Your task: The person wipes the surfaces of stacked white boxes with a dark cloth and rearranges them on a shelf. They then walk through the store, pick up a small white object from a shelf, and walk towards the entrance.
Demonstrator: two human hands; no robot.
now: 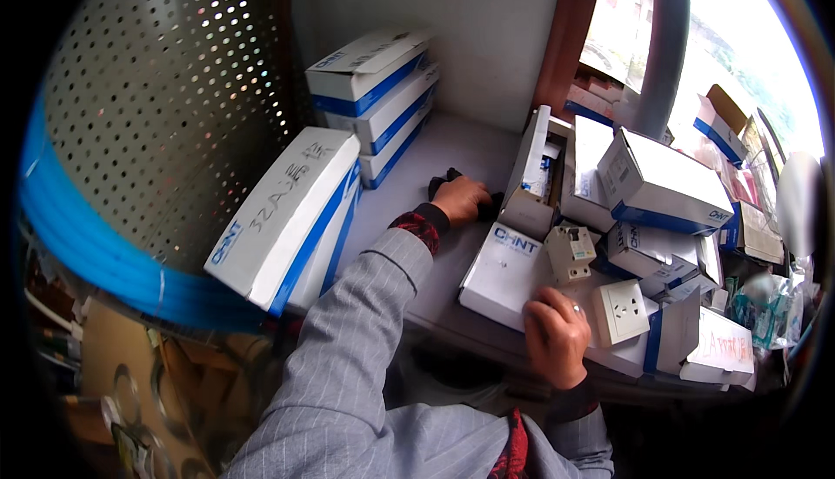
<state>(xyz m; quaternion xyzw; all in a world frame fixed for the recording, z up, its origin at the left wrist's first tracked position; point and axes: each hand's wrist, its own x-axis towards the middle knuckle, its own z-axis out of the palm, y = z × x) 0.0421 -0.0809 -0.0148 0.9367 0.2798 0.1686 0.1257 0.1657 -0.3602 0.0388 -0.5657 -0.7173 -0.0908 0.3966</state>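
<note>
My left hand (460,201) lies on the table between the stacked boxes and an opened box, over a crumpled black cloth-like item (446,182); whether the fingers grip it is hidden. My right hand (554,335), with a ring on one finger, is half curled at the near edge of a flat white CHNT carton (505,277); its fingertips are hidden. Just beyond it stands a white circuit breaker (571,252). Right of that hand a white wall socket (621,313) rests on cartons. The opened long box (536,179) holds small parts.
White and blue CHNT boxes (372,65) are stacked at the wall, with another long box (287,212) nearer. Blue coiled pipe (117,283) curves along a perforated metal panel (163,114). More cartons (672,179) crowd the right side by the window. Plastic bags (770,309) lie far right.
</note>
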